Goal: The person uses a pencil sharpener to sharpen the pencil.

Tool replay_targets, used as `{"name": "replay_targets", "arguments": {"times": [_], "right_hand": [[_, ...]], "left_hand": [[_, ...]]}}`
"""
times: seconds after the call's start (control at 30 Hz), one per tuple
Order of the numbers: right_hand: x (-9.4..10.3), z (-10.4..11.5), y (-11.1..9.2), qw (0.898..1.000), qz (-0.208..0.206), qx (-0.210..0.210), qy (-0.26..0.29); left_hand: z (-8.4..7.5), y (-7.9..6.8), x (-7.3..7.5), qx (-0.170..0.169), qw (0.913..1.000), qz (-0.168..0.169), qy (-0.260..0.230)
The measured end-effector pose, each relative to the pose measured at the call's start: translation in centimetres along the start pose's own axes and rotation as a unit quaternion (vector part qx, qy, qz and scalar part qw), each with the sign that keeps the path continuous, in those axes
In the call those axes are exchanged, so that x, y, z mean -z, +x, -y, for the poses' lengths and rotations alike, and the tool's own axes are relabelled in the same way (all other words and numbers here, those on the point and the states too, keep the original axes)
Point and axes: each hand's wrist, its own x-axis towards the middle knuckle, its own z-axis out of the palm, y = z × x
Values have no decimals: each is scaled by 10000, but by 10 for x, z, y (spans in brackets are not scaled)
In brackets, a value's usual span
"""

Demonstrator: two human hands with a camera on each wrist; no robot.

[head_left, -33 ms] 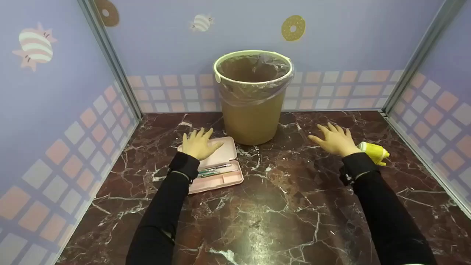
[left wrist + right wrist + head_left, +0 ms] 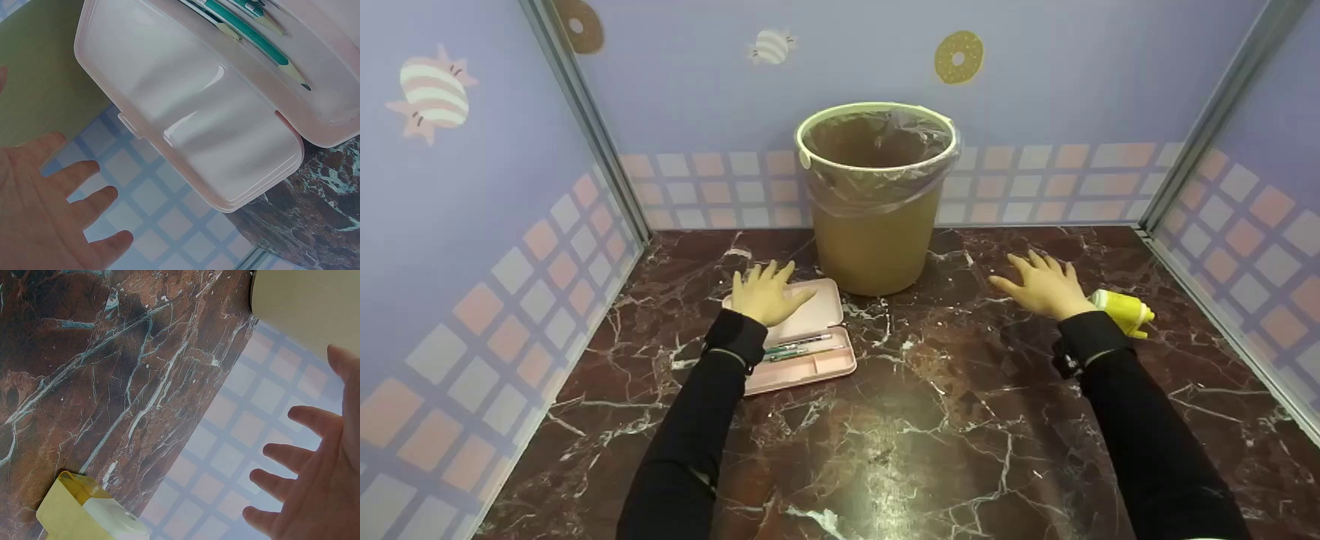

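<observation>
My left hand [image 2: 766, 295] is spread palm down above the raised lid of a pink pencil case [image 2: 835, 364], its fingers straight and holding nothing. Inside the case's tray lie several green and white pencils [image 2: 256, 32], partly hidden by my sleeve in the head view. In the left wrist view the lid [image 2: 185, 112] is folded back flat beside the tray. On the other side, my right hand [image 2: 1044, 286] is also spread with nothing in it. Beside that wrist lies a yellow bottle-like thing with a white end [image 2: 1123, 312], partly covered by the cuff.
A tan trash bin [image 2: 877, 240] lined with a clear plastic bag stands at the back, between and beyond both hands. Patterned panels [image 2: 720, 184] with metal corner posts enclose the back and sides of the dark red marbled tabletop [image 2: 930, 465].
</observation>
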Motion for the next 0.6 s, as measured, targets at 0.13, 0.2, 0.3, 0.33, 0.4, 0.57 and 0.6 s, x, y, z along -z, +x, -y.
{"name": "replay_targets", "arguments": {"times": [0.13, 0.2, 0.3, 0.33, 0.4, 0.57, 0.6], "right_hand": [[-1, 0, 1, 10000, 3, 1, 39], [-2, 0, 1, 10000, -7, 4, 67], [-2, 1, 1, 10000, -24, 6, 71], [-2, 1, 1, 10000, -25, 9, 63], [-2, 2, 1, 10000, 2, -2, 42], [-4, 5, 3, 10000, 17, 15, -12], [-5, 7, 3, 10000, -1, 31, -28]], "left_hand": [[-1, -2, 1, -6, 10000, -40, -32], [-1, -3, 2, -9, 10000, -60, -39], [-1, -2, 1, -8, 9999, -121, -25], [-1, -2, 1, -12, 9999, -150, -20], [0, -1, 1, -18, 9999, -171, -12], [1, -4, 3, -9, 9999, -66, -159], [1, -5, 4, 1, 9998, -44, -208]]}}
